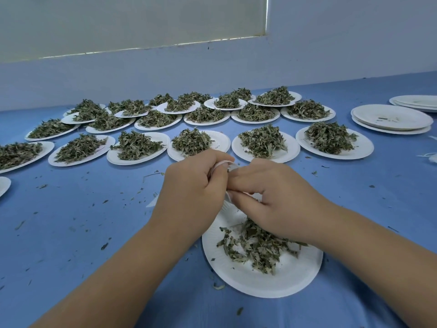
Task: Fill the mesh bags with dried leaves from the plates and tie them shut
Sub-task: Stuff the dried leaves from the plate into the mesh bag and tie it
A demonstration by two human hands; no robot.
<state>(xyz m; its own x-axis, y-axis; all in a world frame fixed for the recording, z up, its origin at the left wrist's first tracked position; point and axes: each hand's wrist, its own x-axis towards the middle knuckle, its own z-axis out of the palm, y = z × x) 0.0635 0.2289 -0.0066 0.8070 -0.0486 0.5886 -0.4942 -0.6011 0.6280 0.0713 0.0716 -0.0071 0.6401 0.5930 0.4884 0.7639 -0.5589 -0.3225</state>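
Observation:
A white paper plate [279, 278] lies in front of me on the blue table, with a loose pile of dried green leaves [257, 247] on it. Above its far rim my left hand [194, 188] grips a small white mesh bag [222, 165], mostly hidden between the two hands. My right hand [272, 192] has its fingers curled at the bag's mouth, pinching its edge against the left hand. I cannot tell how much is inside the bag.
Several white plates heaped with dried leaves [191, 140] stand in rows across the far table. Stacked nearly bare plates [390, 118] sit at the far right, with white bag material [432, 157] at the right edge. Leaf crumbs scatter over the blue cloth [82, 221].

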